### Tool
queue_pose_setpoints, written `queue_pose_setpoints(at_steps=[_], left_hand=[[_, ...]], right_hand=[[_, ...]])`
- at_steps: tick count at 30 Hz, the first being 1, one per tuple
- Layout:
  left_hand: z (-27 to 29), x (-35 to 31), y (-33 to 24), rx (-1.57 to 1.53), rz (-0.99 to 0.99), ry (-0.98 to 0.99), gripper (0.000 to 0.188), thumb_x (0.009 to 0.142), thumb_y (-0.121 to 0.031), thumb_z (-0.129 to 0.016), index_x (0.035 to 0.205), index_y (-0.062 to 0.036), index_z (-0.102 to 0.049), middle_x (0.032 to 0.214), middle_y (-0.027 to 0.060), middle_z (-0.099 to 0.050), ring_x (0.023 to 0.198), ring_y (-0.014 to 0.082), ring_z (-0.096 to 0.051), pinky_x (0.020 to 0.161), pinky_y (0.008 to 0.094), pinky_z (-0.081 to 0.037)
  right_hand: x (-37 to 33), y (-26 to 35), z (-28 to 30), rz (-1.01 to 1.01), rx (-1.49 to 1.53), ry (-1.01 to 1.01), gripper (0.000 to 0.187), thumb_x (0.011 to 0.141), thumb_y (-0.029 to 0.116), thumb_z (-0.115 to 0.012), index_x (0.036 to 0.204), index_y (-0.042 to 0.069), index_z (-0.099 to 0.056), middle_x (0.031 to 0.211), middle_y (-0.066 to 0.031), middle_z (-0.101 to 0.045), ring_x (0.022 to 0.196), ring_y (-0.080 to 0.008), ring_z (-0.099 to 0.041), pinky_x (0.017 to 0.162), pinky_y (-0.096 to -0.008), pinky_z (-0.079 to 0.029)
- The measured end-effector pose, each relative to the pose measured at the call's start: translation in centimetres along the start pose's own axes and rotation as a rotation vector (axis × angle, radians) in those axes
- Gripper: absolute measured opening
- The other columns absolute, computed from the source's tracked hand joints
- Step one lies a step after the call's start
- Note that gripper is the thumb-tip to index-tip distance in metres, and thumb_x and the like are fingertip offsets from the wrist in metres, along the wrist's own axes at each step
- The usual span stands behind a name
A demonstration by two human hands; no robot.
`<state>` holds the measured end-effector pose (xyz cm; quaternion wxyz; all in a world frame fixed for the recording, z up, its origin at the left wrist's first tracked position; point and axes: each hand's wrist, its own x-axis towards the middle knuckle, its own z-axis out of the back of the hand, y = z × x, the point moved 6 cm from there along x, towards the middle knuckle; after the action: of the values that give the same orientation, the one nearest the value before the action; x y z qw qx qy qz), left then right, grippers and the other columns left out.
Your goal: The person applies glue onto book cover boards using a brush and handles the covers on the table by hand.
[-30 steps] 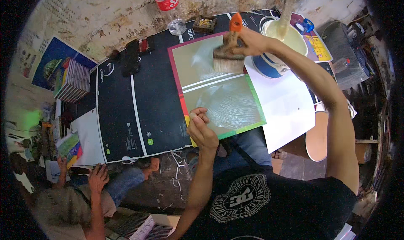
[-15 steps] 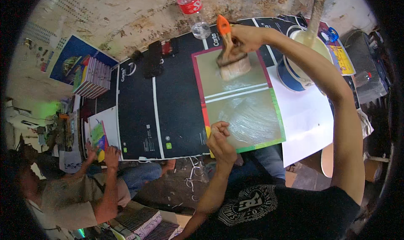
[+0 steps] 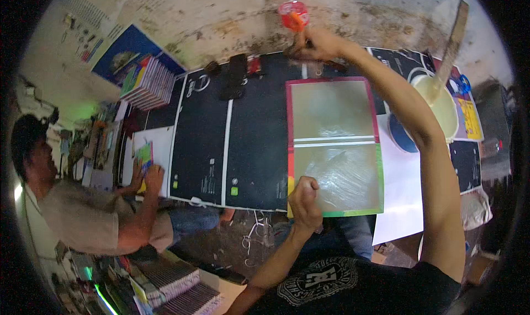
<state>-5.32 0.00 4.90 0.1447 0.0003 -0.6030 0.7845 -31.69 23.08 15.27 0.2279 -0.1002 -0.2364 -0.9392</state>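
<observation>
My right hand (image 3: 324, 43) is raised at the table's far side, its fingers closed around a wide paintbrush (image 3: 298, 23) with an orange handle end. Motion blurs the brush's lower part. Below it lies a cover sheet (image 3: 376, 174) with two grey-beige boards and red, green and yellow borders. The near board (image 3: 348, 174) has wet, shiny streaks; the far board (image 3: 331, 108) shines along its near edge. My left hand (image 3: 305, 203) is curled closed over the sheet's near left corner; what it grips, if anything, is hidden.
A bucket (image 3: 402, 135) of cream paste holds a wooden stick (image 3: 452, 47). White paper (image 3: 400, 204) lies beneath it. A red-labelled bottle (image 3: 291, 8) stands behind the brush. At left, a co-worker (image 3: 88, 213) handles a colourful piece beside stacked books (image 3: 152, 86). Black sheeting (image 3: 201, 138) covers the table.
My right hand has lifted the brush off the far board and moved it away toward the bottle. My left hand stays at the near left corner, fingers curled tighter. The whole view has shifted.
</observation>
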Motion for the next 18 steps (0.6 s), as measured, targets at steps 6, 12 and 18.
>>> queue_pose_setpoints(at_steps=[6,12,18], left_hand=[[0.7,-2.0,-0.9,0.157,-0.455,-0.285,0.026,0.097,-0.022,-0.041,0.086,0.0011,-0.046,0.072,0.018,-0.048,0.064,0.0363,-0.051,0.059,0.0448,-0.041],[-0.9,-2.8,2.4,0.153,-0.342,-0.096,0.017,0.091,-0.008,-0.047,0.102,0.0049,-0.05,0.089,0.0213,-0.057,0.081,0.0402,-0.058,0.072,0.0469,-0.048],[0.6,-1.4,0.3,-0.104,-0.172,-0.126,0.027,0.094,-0.021,-0.039,0.08,0.0012,-0.045,0.071,0.0188,-0.047,0.068,0.039,-0.051,0.064,0.0454,-0.038]], right_hand=[[-3.0,3.9,-3.4,0.19,0.397,0.365,0.011,0.07,-0.003,-0.063,0.072,0.004,-0.055,0.075,-0.0015,-0.058,0.07,-0.0124,-0.051,0.063,-0.0293,-0.041],[-7.2,-5.7,-1.1,-0.014,0.042,-0.33,0.02,0.087,0.015,-0.065,0.097,0.0,-0.057,0.087,-0.0084,-0.06,0.081,-0.0195,-0.057,0.075,-0.0329,-0.047],[-11.6,-11.9,2.1,-0.13,-0.066,-0.238,0.02,0.088,0.01,-0.064,0.103,0.001,-0.054,0.094,-0.0085,-0.06,0.082,-0.0181,-0.056,0.075,-0.0336,-0.046]])
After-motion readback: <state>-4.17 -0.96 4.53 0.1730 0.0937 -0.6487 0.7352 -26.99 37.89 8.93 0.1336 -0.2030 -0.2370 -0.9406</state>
